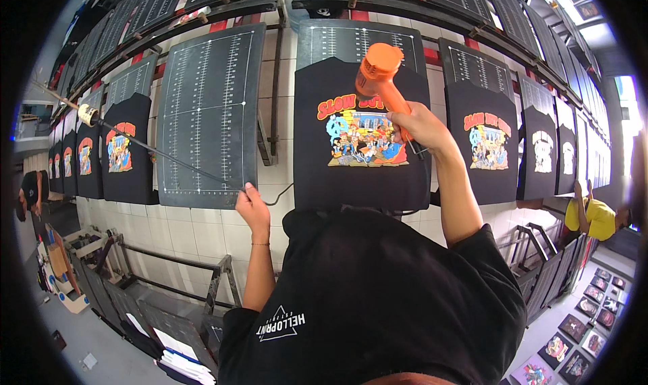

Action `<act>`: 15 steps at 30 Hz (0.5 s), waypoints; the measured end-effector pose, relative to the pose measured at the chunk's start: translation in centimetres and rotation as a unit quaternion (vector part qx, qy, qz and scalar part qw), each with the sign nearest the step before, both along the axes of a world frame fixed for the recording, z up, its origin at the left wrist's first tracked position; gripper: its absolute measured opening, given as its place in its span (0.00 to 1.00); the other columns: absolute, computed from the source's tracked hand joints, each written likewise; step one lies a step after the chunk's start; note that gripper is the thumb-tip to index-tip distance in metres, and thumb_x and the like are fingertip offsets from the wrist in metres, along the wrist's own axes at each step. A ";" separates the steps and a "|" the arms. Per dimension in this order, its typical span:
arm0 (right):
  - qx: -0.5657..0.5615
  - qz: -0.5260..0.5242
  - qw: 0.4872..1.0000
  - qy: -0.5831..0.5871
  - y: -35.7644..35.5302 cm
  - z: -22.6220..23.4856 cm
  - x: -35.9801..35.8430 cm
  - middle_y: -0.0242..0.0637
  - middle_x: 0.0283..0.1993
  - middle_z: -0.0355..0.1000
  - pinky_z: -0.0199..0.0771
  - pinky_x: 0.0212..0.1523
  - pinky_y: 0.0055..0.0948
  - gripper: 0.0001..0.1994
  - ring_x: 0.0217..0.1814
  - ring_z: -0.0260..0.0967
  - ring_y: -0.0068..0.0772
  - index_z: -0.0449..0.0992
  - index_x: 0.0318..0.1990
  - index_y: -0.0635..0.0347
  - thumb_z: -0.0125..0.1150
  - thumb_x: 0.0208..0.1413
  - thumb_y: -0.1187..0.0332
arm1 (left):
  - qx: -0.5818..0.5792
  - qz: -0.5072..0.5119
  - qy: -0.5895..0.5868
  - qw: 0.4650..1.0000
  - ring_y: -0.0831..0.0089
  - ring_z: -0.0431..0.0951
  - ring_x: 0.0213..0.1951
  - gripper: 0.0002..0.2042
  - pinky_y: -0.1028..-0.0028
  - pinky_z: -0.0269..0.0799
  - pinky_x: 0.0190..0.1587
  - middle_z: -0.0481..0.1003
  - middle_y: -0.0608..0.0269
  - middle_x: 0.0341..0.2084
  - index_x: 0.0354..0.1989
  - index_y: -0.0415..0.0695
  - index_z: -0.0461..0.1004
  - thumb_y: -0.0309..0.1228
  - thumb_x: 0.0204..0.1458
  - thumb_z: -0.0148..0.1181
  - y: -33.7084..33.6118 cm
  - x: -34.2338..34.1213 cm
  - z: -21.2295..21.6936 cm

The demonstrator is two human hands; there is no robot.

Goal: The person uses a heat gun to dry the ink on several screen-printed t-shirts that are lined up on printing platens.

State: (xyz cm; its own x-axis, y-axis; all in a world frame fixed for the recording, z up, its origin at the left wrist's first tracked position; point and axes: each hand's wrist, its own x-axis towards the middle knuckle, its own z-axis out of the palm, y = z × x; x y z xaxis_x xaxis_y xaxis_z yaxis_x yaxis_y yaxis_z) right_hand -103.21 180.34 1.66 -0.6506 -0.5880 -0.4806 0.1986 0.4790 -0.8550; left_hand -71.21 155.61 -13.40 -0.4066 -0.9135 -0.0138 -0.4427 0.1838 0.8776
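My right hand grips the handle of an orange heat gun, its nozzle aimed down at the colourful print on a black t-shirt stretched over a dark printing board. My left hand pinches the gun's black power cable near the lower right corner of a bare gridded board. The cable runs up and left to a taped joint at the far left.
More black printed shirts on boards line the row, to the left and right. A person in a yellow top stands at the right and another person at the far left. Metal racks sit below.
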 end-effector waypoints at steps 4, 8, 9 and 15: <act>-0.032 -0.003 0.999 -0.029 -0.3 -0.7 -0.4 0.32 0.20 0.69 0.68 0.20 0.23 0.13 0.20 0.70 0.22 0.70 0.33 0.66 0.59 0.58 0.63 | -0.087 -0.071 -0.045 0.993 0.54 0.68 0.23 0.20 0.58 0.61 0.30 0.68 0.50 0.18 0.20 0.33 0.66 0.34 0.63 0.49 -0.3 -2.1 -0.9; 0.007 0.023 0.999 -0.024 -0.1 -0.6 -0.4 0.30 0.23 0.68 0.71 0.25 0.22 0.11 0.22 0.70 0.20 0.71 0.34 0.64 0.58 0.59 0.64 | -0.207 -0.079 -0.124 0.967 0.49 0.67 0.29 0.19 0.53 0.61 0.35 0.67 0.49 0.21 0.21 0.34 0.65 0.35 0.63 0.50 -2.8 -4.2 -1.8; 0.013 0.030 0.998 -0.048 0.1 -0.2 -0.5 0.30 0.22 0.67 0.71 0.25 0.22 0.11 0.22 0.70 0.21 0.70 0.33 0.64 0.58 0.59 0.64 | -0.214 -0.074 -0.143 0.963 0.48 0.68 0.30 0.21 0.52 0.62 0.36 0.69 0.48 0.22 0.21 0.34 0.67 0.37 0.63 0.49 -3.5 -4.5 -1.9; -0.003 0.020 1.000 0.016 0.3 -0.5 -0.3 0.30 0.23 0.68 0.69 0.20 0.22 0.13 0.20 0.70 0.21 0.71 0.31 0.64 0.60 0.57 0.62 | -0.216 -0.049 -0.224 0.949 0.43 0.73 0.34 0.23 0.51 0.66 0.40 0.74 0.42 0.25 0.23 0.33 0.72 0.42 0.62 0.48 -7.7 -6.5 -3.0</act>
State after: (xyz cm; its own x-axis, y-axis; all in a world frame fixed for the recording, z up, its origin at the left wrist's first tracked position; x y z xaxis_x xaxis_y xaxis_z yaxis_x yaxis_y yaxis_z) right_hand -103.46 180.60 1.16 -0.6415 -0.6168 -0.4561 0.1527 0.4800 -0.8639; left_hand -77.70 147.95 -16.45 -0.5318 -0.8313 0.1616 -0.7155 0.5432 0.4393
